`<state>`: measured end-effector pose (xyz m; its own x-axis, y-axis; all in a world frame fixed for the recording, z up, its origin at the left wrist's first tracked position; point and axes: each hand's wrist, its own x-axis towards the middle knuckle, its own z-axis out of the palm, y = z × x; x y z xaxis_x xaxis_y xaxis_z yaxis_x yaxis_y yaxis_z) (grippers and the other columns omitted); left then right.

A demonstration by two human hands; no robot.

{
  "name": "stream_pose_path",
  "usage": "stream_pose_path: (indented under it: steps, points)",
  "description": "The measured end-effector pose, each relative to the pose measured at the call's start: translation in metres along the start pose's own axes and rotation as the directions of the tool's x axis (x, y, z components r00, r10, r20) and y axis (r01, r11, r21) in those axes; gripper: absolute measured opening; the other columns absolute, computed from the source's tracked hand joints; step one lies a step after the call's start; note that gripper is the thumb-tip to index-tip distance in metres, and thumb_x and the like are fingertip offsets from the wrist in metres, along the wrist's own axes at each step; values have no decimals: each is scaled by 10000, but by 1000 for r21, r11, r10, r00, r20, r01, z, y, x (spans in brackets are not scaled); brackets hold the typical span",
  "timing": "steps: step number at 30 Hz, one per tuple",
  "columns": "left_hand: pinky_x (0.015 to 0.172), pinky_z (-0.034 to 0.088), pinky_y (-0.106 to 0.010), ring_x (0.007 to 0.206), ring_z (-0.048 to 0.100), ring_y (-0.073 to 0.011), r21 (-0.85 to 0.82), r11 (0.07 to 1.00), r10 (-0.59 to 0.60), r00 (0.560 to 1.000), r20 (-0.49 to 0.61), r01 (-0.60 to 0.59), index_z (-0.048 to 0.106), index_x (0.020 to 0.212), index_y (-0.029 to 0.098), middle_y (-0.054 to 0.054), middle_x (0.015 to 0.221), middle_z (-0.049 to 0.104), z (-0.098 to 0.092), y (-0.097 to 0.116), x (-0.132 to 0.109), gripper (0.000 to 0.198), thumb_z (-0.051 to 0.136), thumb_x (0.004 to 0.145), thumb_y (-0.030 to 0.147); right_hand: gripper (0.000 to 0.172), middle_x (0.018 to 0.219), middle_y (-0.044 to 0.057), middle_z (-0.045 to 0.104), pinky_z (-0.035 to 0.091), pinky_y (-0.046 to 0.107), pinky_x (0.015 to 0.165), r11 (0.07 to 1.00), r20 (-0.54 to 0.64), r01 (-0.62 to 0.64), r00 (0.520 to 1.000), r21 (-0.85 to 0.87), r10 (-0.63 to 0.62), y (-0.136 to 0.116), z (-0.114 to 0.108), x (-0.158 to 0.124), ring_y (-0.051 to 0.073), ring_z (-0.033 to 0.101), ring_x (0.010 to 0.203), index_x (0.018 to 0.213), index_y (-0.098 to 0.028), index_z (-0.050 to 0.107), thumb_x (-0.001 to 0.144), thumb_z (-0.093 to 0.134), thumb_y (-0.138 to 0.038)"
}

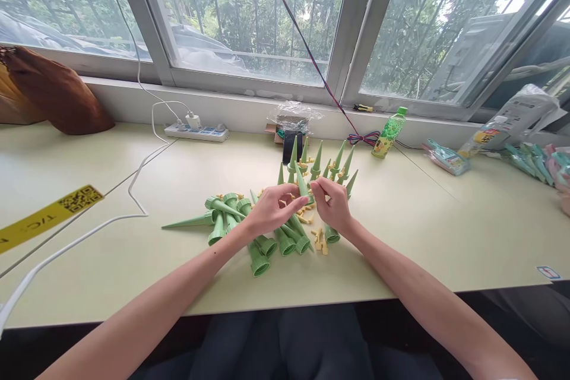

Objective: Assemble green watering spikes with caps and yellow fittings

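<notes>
My left hand point(276, 208) is closed around a green plastic spike point(301, 183), whose tip points up and away. Close beside it, my right hand point(332, 200) is pinched at the spike's near end; whatever lies between its fingertips is too small to make out. Several green spikes with ribbed caps lie in a loose pile point(260, 262) to the left and below my hands. Behind my hands, more green spikes point(317, 160) stand upright with yellow pieces at their bases. Small yellow fittings point(319, 240) lie on the table under and between my hands.
A phone point(292, 147) leans by a box with clear wrap at the back. A green-capped bottle point(389, 133) stands right of it. The power strip point(196, 132) and its white cable point(133, 190) are left. Packaged items point(446, 157) lie at the right on the pale table point(427, 237).
</notes>
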<state>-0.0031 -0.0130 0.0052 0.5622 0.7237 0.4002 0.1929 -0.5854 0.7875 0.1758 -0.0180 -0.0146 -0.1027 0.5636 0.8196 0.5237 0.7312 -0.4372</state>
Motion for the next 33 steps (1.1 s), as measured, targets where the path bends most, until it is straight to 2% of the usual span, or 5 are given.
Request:
stream_pose_path:
  steps: [5, 10, 20, 25, 33]
  points:
    - [526, 437, -215, 577, 526, -82, 338, 916, 249, 967, -60, -215, 600, 866, 159, -22, 816, 572, 1, -10, -1, 238, 583, 905, 393, 390, 549, -55, 298, 241, 243, 488, 1000, 2, -28, 1000, 12, 28, -1, 0, -1, 91, 260, 506, 626, -203, 304, 979, 450, -276]
    - [541, 444, -215, 554, 509, -61, 414, 859, 361, 930, -69, -302, 625, 987, 178, -41, 922, 597, 1, -15, -2, 180, 583, 915, 338, 416, 545, -50, 299, 239, 252, 485, 997, 28, -72, 997, -3, 72, -2, -1, 0, 97, 252, 507, 614, -208, 294, 985, 426, -343]
    - [524, 452, -191, 556, 515, -48, 435, 823, 445, 890, -97, -365, 635, 1049, 164, -58, 968, 607, 0, -16, -1, 178, 606, 902, 260, 388, 528, -51, 348, 259, 238, 477, 991, 36, -131, 991, 27, 130, -3, -1, 0, 88, 286, 496, 613, -196, 407, 962, 471, -355]
    - [515, 447, -188, 556, 520, -47, 443, 820, 445, 890, -98, -362, 646, 1032, 169, -60, 975, 606, -1, -17, 0, 159, 591, 910, 255, 238, 535, -60, 436, 282, 226, 455, 968, 36, -221, 975, 118, 218, -4, 0, 0, 82, 343, 463, 784, -198, 515, 941, 516, -377]
    - [498, 425, -200, 591, 545, -69, 483, 789, 468, 881, -72, -379, 640, 1144, 197, -82, 1009, 583, -5, -25, -1, 241, 568, 924, 264, 255, 494, -80, 426, 253, 224, 402, 877, 134, -379, 925, 296, 355, -4, 2, -2, 77, 337, 404, 848, -212, 506, 918, 556, -452]
